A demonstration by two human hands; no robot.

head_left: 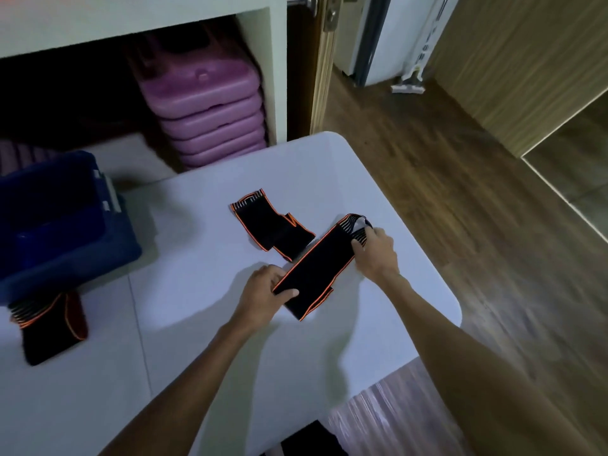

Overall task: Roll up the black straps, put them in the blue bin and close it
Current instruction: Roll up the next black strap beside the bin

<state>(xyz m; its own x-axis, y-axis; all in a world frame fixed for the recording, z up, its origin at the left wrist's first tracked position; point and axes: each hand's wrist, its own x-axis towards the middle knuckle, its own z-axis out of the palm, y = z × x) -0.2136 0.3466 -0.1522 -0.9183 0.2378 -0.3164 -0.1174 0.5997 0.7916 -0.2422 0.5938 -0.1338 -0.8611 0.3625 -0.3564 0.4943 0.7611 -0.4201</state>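
A black strap with orange edging (317, 264) lies stretched between both hands on the white table (197, 324). My left hand (263, 291) pinches its near end, thumb on top. My right hand (375, 251) grips its far striped end. A second black strap (269, 225) lies flat just behind it, partly under it. A third strap (49, 327) lies at the left, its end tucked under the blue bin (65, 222). The bin stands open at the table's left edge; its inside is dark.
A stack of purple plastic stools (210, 113) sits in the white cabinet opening behind the table. The table's rounded right corner ends close to my right hand, with wooden floor (460, 209) beyond. A mop head (408, 87) leans by the door.
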